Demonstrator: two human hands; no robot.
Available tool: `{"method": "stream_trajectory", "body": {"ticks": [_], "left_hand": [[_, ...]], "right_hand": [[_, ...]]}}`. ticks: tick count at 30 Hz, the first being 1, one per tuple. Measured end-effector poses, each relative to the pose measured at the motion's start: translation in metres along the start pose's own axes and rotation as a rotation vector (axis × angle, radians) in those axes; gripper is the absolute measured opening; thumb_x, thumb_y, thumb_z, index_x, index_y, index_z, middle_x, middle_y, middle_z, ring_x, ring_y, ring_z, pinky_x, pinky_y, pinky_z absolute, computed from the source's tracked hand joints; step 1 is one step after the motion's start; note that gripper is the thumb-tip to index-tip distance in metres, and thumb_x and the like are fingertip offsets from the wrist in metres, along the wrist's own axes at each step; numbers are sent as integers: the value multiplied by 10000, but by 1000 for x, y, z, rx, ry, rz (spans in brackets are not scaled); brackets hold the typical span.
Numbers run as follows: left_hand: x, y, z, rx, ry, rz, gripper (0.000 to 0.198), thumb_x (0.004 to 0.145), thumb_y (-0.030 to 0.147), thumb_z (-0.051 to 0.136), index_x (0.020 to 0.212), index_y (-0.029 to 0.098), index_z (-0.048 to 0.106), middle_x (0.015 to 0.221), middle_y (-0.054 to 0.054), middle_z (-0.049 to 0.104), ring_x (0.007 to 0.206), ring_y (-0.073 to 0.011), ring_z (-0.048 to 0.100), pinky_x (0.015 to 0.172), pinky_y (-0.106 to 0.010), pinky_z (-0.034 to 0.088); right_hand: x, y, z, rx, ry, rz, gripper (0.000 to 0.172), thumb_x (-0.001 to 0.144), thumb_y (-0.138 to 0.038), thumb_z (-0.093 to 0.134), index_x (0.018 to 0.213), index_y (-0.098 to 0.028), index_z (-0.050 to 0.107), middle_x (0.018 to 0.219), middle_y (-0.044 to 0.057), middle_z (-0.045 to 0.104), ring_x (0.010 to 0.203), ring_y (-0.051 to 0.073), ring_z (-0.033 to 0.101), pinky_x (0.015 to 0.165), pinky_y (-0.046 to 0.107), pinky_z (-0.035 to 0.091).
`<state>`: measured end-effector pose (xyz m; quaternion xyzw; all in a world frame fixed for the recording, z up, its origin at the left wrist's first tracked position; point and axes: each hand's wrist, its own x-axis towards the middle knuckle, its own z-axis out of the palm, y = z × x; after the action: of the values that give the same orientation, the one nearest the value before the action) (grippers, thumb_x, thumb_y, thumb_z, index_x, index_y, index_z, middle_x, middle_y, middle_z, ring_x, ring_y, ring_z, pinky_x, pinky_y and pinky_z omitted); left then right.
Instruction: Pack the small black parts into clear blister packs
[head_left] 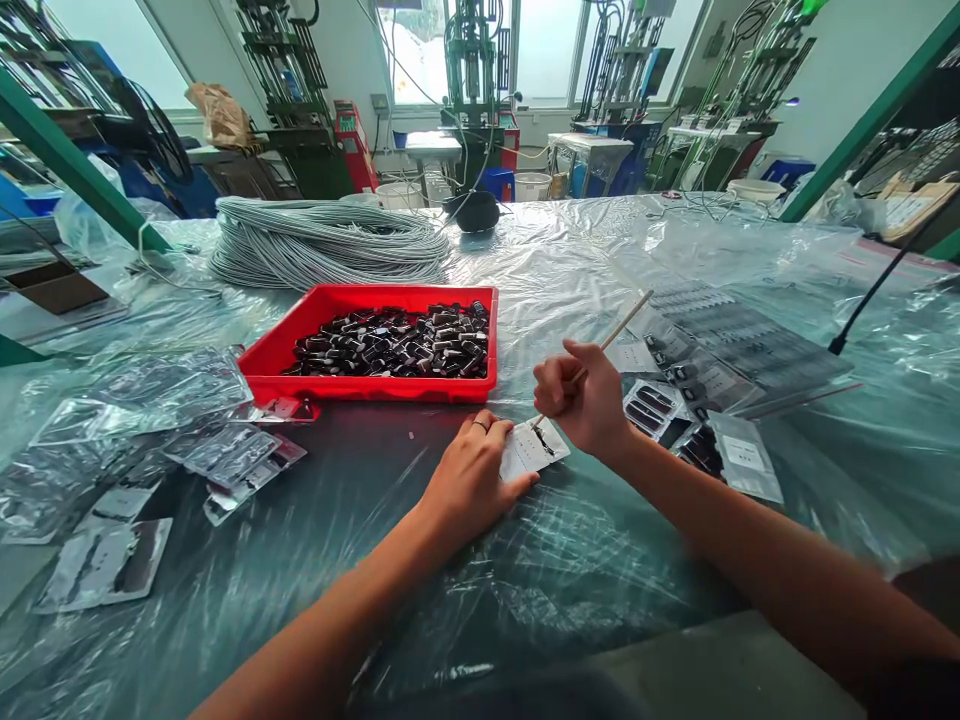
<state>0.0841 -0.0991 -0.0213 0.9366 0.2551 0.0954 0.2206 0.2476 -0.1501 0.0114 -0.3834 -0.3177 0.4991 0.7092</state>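
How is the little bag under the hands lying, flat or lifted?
Flat on the plastic-covered table: the left hand pins the small bag down, and the right hand holds a stick with its tip on it.

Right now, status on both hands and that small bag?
Left hand flat, pinning small bag. Right hand fisted on thin stick, tip at the bag. Red tray just beyond, apart from both hands.

Both forearms are bare as far as they show. The left hand (469,480) wears one thin, pale ring (481,427) at its twelve o'clock edge.
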Motion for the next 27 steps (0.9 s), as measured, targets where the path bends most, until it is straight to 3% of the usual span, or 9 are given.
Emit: {"method": "stream_trajectory", "body": {"ticks": [3, 8, 15, 21, 27], "left_hand": [[0, 8, 7, -50, 21, -42, 529, 746, 369, 789, 1181, 130, 607, 1139, -120, 599, 1087, -290, 587, 970, -421, 495], [2, 9, 8, -122, 22, -77, 443, 705, 364, 827, 1039, 154, 624, 1079, -100, 615, 1058, -286, 601, 941, -427, 507], [2, 3, 11, -178, 82, -55, 500, 670, 386, 844, 1040, 153, 600, 1065, -105, 615, 1024, -290, 611, 911, -438, 519], [2, 2, 11, -253, 101, -45, 418, 689, 386, 815, 974, 171, 597, 967, -69, 614, 914, -256, 615, 818, -401, 536], [3, 0, 15, -257, 122, -20, 392, 691, 341, 792, 1000, 178, 614, 1012, -75, 617, 997, -274, 600, 864, -405, 524]], "right_hand": [[-1, 19, 8, -44, 5, 8, 547, 781, -517, 551, 360, -192, 423, 400, -59, 234, 358, 57, 202, 388, 251, 136], [0, 36, 16, -147, 52, -86, 554, 797, -514, 540, 364, -209, 378, 372, -55, 255, 357, 60, 217, 395, 262, 149], [1, 43, 18, -242, -10, -176, 466, 782, -399, 487, 376, -225, 340, 372, -55, 250, 375, 68, 232, 420, 271, 178], [5, 45, 17, -315, -20, -175, 437, 789, -368, 432, 385, -232, 337, 363, -50, 272, 365, 75, 256, 421, 274, 200], [4, 45, 21, -401, -15, -195, 410, 781, -363, 432, 409, -235, 317, 377, -59, 261, 385, 72, 232, 427, 274, 196]]}}
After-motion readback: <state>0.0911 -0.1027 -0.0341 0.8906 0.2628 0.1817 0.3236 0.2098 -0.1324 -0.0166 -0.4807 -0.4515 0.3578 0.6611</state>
